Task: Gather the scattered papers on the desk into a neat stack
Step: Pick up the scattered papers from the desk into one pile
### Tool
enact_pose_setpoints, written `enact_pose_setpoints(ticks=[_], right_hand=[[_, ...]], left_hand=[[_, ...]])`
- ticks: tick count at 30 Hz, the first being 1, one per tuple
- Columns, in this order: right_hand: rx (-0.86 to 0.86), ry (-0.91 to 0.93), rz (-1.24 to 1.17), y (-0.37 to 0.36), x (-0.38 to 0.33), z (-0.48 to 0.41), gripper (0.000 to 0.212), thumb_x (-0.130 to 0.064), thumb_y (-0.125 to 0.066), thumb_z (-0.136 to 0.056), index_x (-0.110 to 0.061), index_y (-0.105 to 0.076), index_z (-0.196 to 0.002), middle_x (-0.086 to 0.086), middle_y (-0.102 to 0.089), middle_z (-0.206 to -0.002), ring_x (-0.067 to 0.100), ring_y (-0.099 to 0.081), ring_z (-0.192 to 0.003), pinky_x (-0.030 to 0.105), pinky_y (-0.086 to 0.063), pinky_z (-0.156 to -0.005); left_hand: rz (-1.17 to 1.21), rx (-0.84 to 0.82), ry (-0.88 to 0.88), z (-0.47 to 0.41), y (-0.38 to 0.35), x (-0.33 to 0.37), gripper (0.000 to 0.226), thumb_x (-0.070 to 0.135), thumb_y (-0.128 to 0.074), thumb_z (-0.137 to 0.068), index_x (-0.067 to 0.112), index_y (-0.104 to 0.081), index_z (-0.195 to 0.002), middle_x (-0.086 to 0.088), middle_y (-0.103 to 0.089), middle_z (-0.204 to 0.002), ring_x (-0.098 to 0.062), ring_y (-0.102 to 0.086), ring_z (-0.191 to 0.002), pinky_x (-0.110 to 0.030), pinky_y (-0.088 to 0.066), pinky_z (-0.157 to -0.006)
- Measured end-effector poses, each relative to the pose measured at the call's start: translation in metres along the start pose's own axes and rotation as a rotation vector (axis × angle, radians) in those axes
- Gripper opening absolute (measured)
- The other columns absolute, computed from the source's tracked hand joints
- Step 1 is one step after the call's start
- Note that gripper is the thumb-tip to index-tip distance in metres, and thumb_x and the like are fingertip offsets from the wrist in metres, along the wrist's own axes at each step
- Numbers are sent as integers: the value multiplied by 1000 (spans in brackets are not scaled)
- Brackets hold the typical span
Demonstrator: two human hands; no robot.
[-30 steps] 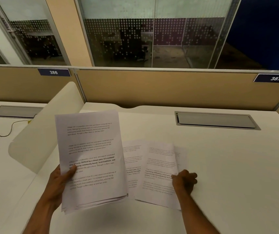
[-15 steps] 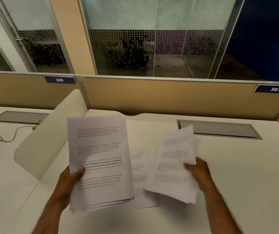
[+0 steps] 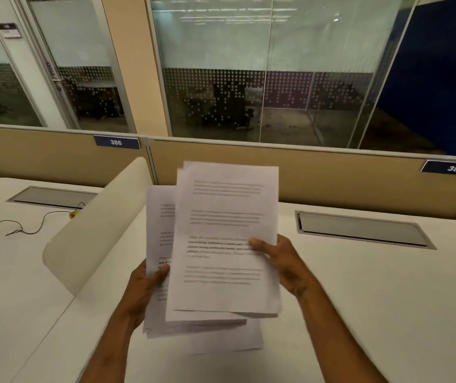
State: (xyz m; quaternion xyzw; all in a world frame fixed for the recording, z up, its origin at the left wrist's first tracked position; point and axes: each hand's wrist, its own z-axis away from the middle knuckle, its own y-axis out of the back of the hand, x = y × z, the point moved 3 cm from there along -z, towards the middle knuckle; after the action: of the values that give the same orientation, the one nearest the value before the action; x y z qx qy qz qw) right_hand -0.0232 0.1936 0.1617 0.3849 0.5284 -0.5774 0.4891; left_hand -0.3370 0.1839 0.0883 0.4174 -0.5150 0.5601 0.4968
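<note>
Head view reads two blue number plates on the tan partition at the far side of the desk: "386" (image 3: 116, 142) on the left and "387" (image 3: 455, 168) on the right. A small sign (image 3: 10, 29) on the far-left door frame is too small to read. The printed paragraphs on my papers are blurred; I can make out only bold lines midway down and fragments like "way of" at the left edge.

My left hand (image 3: 144, 288) grips the thicker stack (image 3: 158, 239) at its left edge, thumb pressed on the front, fingers hidden behind. My right hand (image 3: 282, 261) pinches the smaller bundle (image 3: 227, 239) at its right edge, thumb on top. The bundle overlaps the stack's front, shifted up and right, edges uneven. Both are lifted above the white desk (image 3: 373, 299). One more sheet (image 3: 229, 341) lies on the desk below them, mostly covered.
</note>
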Motion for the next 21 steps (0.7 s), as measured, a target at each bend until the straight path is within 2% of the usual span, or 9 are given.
enact_pose_setpoints(ticks=[3,7,10,11,13,15,16,18,21], right_hand=[[-6,0,41,-19,17,-8,45,-17,-77,-84,-14,-61,-126,9,-74,-119,28,-74,-103,41,-61,-88],[13,32,109,-37,30,-14,63,-13,-79,-82,-20,-45,-135,4,-66,-128,26,-67,-113,47,-57,-96],[-12,44,152,-51,37,-17,54,-11,-77,-83,-18,-53,-130,3,-68,-125,26,-68,-111,43,-59,-93],[-19,44,165,-56,41,-18,52,-12,-76,-83,-19,-54,-130,3,-69,-125,25,-69,-110,41,-60,-92],[-46,41,198,-67,49,-19,49,-15,-75,-85,-21,-54,-129,1,-68,-124,23,-69,-107,39,-61,-89],[-86,22,211,-74,57,-22,47,-23,-75,-86,-24,-54,-128,-1,-68,-122,22,-70,-105,39,-62,-87],[-96,6,211,-75,61,-25,46,-31,-75,-86,-25,-55,-127,-1,-69,-121,21,-70,-105,38,-62,-87],[-59,-28,256,-67,70,-31,46,-46,-71,-86,-29,-56,-126,1,-70,-119,19,-70,-104,34,-60,-85],[220,-116,514,-37,100,-39,45,-47,-68,-88,-22,-59,-126,7,-67,-121,19,-65,-101,25,-51,-77]], left_hand=[[-10,-13,-24,4,-6,8,43,42,-80,-82,26,-70,-121,-17,-77,-116,-41,-75,-101,-50,-63,-77],[-28,39,-7,9,0,8,29,47,-61,-94,29,-74,-112,-20,-77,-111,-36,-77,-95,-43,-65,-72],[-47,125,87,13,8,2,63,76,-35,-92,33,-79,-102,-13,-81,-101,-34,-78,-92,-48,-64,-76],[-39,118,89,15,9,2,65,78,-35,-91,33,-78,-105,-11,-81,-104,-33,-78,-96,-48,-64,-79],[-8,87,31,19,11,3,44,63,-61,-90,31,-73,-118,-11,-77,-118,-34,-75,-105,-49,-62,-84],[-19,94,-6,22,20,1,42,33,-82,-82,27,-70,-121,-14,-75,-122,-37,-75,-105,-54,-61,-86],[-29,94,-11,24,27,-2,43,24,-83,-80,26,-69,-121,-14,-75,-121,-38,-74,-104,-57,-60,-88],[-34,116,-12,29,43,-5,41,21,-81,-81,25,-70,-120,-14,-76,-120,-39,-74,-104,-60,-58,-90],[-16,157,-6,38,72,-8,42,25,-84,-79,27,-70,-119,-14,-77,-118,-39,-74,-103,-53,-62,-83]])
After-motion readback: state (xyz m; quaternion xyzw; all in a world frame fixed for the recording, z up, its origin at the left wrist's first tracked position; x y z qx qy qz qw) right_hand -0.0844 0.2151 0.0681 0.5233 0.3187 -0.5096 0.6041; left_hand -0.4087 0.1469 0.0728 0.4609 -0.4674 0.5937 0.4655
